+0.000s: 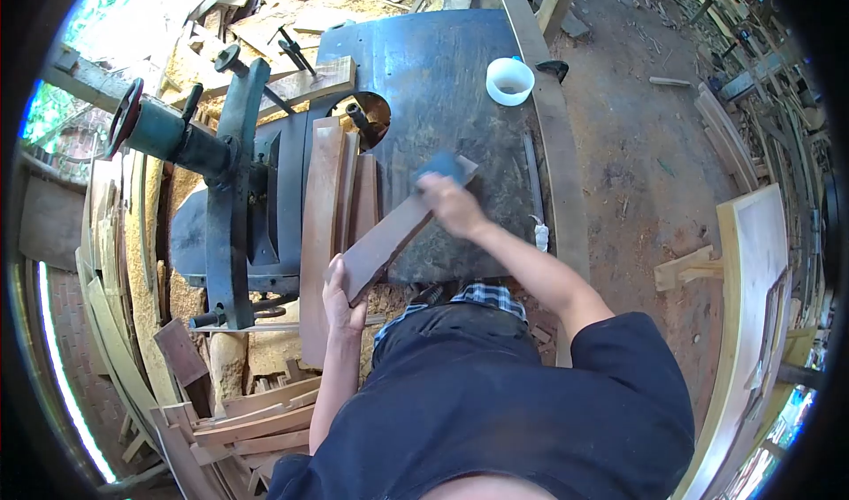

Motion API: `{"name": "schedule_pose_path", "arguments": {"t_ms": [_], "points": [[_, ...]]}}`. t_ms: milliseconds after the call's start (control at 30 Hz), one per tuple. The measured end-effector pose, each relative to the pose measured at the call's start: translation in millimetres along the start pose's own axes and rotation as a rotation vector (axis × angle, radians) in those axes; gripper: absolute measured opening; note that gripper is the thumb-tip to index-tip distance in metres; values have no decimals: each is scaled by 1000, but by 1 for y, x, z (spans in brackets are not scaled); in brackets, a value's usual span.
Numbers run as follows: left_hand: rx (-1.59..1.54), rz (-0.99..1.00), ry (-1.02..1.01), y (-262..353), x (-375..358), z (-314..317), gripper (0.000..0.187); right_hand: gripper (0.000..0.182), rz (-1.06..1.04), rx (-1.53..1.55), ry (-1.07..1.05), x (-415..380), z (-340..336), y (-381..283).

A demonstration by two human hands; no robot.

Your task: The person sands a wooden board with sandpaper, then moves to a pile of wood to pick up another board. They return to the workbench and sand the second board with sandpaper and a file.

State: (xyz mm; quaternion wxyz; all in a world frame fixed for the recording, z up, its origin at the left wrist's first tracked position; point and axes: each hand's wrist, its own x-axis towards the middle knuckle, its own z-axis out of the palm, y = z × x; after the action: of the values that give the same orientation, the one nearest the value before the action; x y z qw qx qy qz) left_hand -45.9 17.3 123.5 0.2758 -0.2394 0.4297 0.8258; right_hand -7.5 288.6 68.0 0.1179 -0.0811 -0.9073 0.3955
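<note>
A flat reddish-brown board slants across the dark metal machine table. My left hand grips its near end, thumb on top and fingers at the underside. Toward the far end, my right hand is closed on a blue-grey pad pressed over the board's upper face. Motion smears the pad, and I cannot tell its exact kind. Left of the board, several similar planks lie side by side, their near ends jutting past the table edge.
A spindle stands in the table's round opening. A white cup and a metal rod are at the right side. The machine's upright frame with handwheel rises at left. Wood offcuts pile below; a wooden panel leans at right.
</note>
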Motion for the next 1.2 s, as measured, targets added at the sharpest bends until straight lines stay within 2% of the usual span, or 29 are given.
{"name": "schedule_pose_path", "arguments": {"t_ms": [33, 67, 133, 200, 267, 333, 400, 433, 467, 500, 533, 567, 600, 633, 667, 733, 767, 800, 867, 900, 967, 1000, 1100, 1133, 1200], "points": [[85, 65, -9, 0, -5, 3, 31, 36, 128, -100, 119, 2, 4, 41], [172, 126, -17, 0, -8, 4, 31, 39, 229, -83, 126, 0, -4, 61], [194, 164, -14, 3, -6, 3, 30, 40, 294, -187, 218, -5, 10, 62], [193, 200, -9, 3, 0, 5, 30, 42, 52, -173, 158, -19, 26, 31], [197, 168, 36, 6, 1, 2, 30, 43, -191, -130, 52, -37, 29, -39], [210, 152, 19, 9, 4, -6, 30, 45, -366, 34, -62, -52, 25, -79], [172, 118, 7, 9, 4, -9, 29, 41, -379, 49, -3, -43, 22, -50], [172, 114, 7, 7, 2, -9, 29, 35, -221, -67, 21, -32, 8, -34], [184, 118, 7, 5, 0, -10, 32, 32, -99, -27, 155, -21, 16, 16], [196, 127, 5, 6, 0, -9, 34, 36, 90, -130, 198, -15, 9, 45], [201, 132, 6, 7, -2, -7, 34, 40, 237, -77, 217, -12, 9, 75], [275, 208, -8, 7, -4, -2, 39, 44, 330, -29, 128, -9, -1, 92], [343, 284, -23, 8, -7, 3, 45, 45, 363, -20, 67, -7, -2, 106], [412, 309, -74, 13, -15, 12, 65, 46, 361, -33, 56, -6, -4, 106], [406, 309, -72, 19, -23, 20, 65, 47, 360, -48, 44, -6, -6, 106], [619, 407, -170, 27, -38, 32, 79, 47, 356, -65, 65, -9, -3, 103], [713, 387, -175, 32, -40, 31, 88, 48, 352, -75, 96, -9, 0, 101], [716, 388, -170, 32, -37, 25, 88, 48, 351, -70, 93, -8, 3, 102], [368, 171, -152, 27, -24, 7, 77, 48, 314, -93, 98, -8, 6, 110], [314, 108, -141, 24, -18, 4, 43, 48, 319, -94, 106, -9, 7, 107], [364, 74, -158, 25, -15, -1, 38, 47, 377, -181, 116, -7, 12, 86], [407, 47, -161, 25, -13, 0, 33, 44, 328, -166, 99, -9, 3, 48], [363, 28, -127, 26, -20, 12, 32, 35, -107, -137, 206, -28, 24, -25], [329, 17, -123, 27, -20, 12, 33, 39, -182, -105, 130, -37, 20, -52], [357, 54, -173, 30, -20, 10, 34, 43, -297, 18, 66, -46, 24, -60]]}}
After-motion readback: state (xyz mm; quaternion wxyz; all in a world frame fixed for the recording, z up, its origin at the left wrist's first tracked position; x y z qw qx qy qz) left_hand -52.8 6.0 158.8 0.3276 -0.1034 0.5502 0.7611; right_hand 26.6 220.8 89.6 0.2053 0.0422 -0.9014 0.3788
